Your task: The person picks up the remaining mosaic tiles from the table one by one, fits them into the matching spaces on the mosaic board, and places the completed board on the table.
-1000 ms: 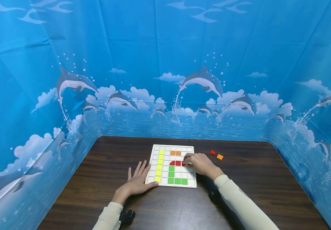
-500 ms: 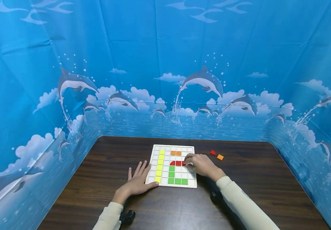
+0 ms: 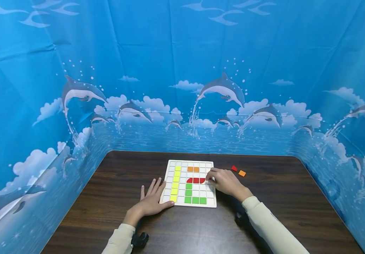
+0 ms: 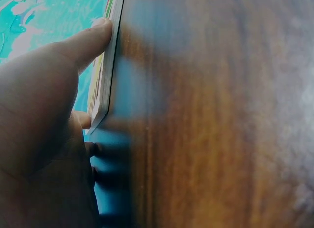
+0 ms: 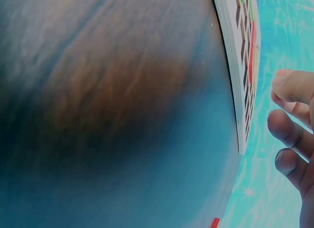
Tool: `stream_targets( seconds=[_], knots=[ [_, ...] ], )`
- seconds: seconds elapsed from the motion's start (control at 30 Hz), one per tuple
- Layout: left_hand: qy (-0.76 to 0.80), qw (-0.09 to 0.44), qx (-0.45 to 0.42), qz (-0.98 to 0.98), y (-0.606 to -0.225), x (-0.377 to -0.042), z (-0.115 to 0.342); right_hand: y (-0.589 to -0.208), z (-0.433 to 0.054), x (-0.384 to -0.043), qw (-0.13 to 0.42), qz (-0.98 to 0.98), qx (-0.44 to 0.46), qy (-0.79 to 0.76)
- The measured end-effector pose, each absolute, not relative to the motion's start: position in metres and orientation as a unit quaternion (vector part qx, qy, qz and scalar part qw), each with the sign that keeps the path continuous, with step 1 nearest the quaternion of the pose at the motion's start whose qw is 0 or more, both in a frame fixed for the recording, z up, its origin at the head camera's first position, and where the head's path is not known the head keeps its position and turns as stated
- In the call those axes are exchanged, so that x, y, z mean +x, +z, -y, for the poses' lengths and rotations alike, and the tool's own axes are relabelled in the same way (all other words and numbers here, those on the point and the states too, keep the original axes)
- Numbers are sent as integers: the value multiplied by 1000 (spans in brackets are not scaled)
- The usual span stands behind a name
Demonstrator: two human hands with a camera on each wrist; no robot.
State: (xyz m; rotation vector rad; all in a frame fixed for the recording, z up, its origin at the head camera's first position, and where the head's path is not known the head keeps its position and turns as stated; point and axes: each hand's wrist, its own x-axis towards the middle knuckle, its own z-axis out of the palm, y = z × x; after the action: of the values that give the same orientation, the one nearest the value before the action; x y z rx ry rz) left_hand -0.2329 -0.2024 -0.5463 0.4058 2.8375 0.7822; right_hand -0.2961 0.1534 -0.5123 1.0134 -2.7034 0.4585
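A white gridded board (image 3: 181, 192) lies on the table, bearing flat coloured pieces. Yellow squares (image 3: 175, 185) form a column at left, and green squares (image 3: 188, 193) make an L. Two orange squares (image 3: 193, 169) sit near the top. The red row (image 3: 196, 180) has a rounded piece at each end. My left hand (image 3: 150, 203) rests spread at the board's lower left corner, its thumb (image 4: 93, 41) on the near edge. Just right of the red row is my right hand (image 3: 226, 182); in the right wrist view its fingers (image 5: 282, 125) bend loosely, with no piece visible between them.
A loose red piece (image 3: 234, 168) and a loose orange square (image 3: 242, 173) lie on the dark wooden table (image 3: 280, 197), right of the board. A blue dolphin-print curtain (image 3: 182, 137) encloses the table's back and sides.
My right hand has let go of the red rounded piece at the row's right end and drawn slightly right, uncovering it. The left hand stays in place.
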Motion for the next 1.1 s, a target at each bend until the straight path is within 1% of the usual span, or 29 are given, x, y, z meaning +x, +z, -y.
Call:
stream_targets(
  seconds=[0.1,0.23,0.33,0.47,0.6,0.87,1.1],
  knots=[
    [267,82,144,-949,-546,-232,202,-511,-158,-295,112,921,339,158],
    [270,92,136,-949,-538,-230,201,-510,-166,-294,115,922,333,163],
    [264,94,131,-951,-542,-232,202,-509,-173,-294,121,923,324,166],
    [259,85,136,-953,-554,-237,205,-510,-184,-294,127,931,301,163],
    [265,81,142,-950,-556,-238,206,-512,-197,-295,129,940,275,155],
    [263,88,133,-951,-544,-234,202,-510,-223,-294,138,944,253,158],
    [256,106,123,-953,-532,-228,199,-513,-242,-295,148,947,238,157]
  ],
)
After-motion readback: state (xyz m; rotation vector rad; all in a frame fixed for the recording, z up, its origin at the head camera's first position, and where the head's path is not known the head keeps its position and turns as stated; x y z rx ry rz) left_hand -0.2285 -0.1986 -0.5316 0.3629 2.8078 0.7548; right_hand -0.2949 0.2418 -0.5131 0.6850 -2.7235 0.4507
